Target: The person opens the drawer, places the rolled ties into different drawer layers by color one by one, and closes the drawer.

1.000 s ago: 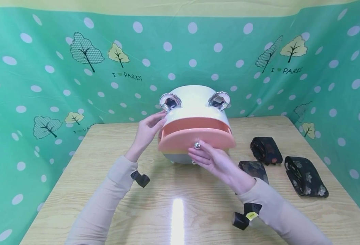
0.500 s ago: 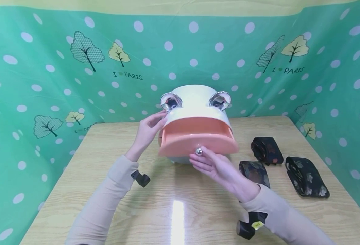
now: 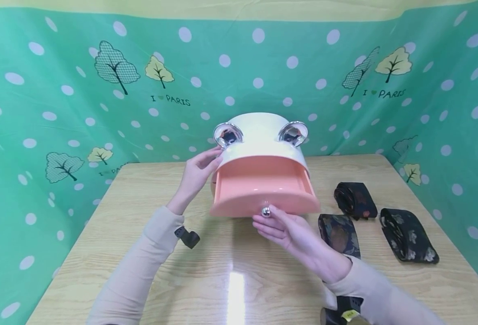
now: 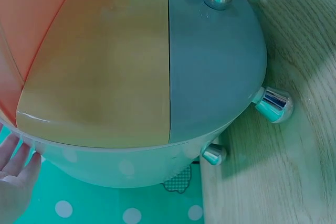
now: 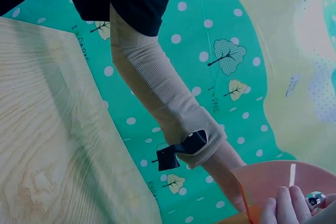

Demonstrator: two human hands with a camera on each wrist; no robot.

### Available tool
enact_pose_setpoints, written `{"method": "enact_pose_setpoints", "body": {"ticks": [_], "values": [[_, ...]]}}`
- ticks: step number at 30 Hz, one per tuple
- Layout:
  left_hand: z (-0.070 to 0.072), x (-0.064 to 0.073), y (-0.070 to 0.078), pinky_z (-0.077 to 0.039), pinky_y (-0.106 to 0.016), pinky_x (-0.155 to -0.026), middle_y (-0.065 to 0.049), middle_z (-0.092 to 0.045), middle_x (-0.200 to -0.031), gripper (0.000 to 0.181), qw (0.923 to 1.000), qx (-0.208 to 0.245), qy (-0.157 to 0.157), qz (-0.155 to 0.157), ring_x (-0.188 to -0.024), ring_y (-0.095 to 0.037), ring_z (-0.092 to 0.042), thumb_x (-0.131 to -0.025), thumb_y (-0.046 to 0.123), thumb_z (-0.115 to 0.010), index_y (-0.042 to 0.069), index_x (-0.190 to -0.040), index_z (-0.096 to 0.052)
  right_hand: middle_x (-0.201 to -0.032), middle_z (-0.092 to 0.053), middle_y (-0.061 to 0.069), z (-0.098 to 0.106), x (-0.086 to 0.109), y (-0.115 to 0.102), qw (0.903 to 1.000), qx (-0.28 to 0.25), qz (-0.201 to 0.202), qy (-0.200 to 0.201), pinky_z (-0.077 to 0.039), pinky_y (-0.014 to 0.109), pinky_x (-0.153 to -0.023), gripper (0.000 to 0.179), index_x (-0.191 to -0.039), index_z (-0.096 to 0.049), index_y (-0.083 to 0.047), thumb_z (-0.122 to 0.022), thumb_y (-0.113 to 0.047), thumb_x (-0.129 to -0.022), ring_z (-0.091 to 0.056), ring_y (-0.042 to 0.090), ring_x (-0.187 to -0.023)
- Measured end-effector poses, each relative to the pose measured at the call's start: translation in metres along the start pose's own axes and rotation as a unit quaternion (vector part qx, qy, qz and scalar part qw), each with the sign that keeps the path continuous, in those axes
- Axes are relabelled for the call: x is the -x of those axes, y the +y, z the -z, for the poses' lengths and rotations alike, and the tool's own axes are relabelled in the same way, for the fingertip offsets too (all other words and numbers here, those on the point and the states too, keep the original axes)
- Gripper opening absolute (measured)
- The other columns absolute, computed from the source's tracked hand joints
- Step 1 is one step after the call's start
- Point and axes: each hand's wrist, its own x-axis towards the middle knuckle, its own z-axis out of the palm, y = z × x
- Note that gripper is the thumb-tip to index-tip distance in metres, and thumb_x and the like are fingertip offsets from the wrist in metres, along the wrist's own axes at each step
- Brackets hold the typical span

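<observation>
Drawer (image 3: 239, 205), pink plastic, juts from white frog-shaped cabinet (image 3: 259, 133); right hand (image 3: 289, 232) pinches round chrome knob (image 3: 266, 211), left hand (image 3: 197, 175) straight-fingered against cabinet's side. I'd pull level, slow.

Smooth, glossy plastic on the pink drawer (image 3: 239, 204) and white cabinet (image 3: 260, 133), I see; mirror-bright, metallic knob (image 3: 266, 211); matt, dark cloth rolls (image 3: 411, 237); shiny wood-grain desk (image 3: 198, 280); lightly creased backdrop (image 3: 239, 97).

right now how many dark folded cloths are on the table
3: one cloth partly behind the right arm, another farther back, the third nearest the right edge of the table. More could hide behind the box.
</observation>
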Motion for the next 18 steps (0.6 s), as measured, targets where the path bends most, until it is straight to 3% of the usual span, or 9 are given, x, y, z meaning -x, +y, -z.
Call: {"method": "enact_pose_setpoints", "body": {"ticks": [18], "values": [[0.0, 0.0, 0.0, -0.041, -0.025, -0.095, -0.009, -0.052, -0.125, 0.034, 1.0, -0.007, -0.001, 0.002, -0.111, -0.018, -0.051, -0.084, 0.017, -0.06, -0.002, -0.112, -0.057, -0.107, -0.061, 0.018, 0.001, 0.014, 0.011, 0.9999, -0.006, -0.001, -0.011, -0.042, 0.035, -0.094, 0.053, -0.123, -0.031, 0.011, -0.052, -0.025, -0.089, -0.058, 0.024, -0.101]]}}
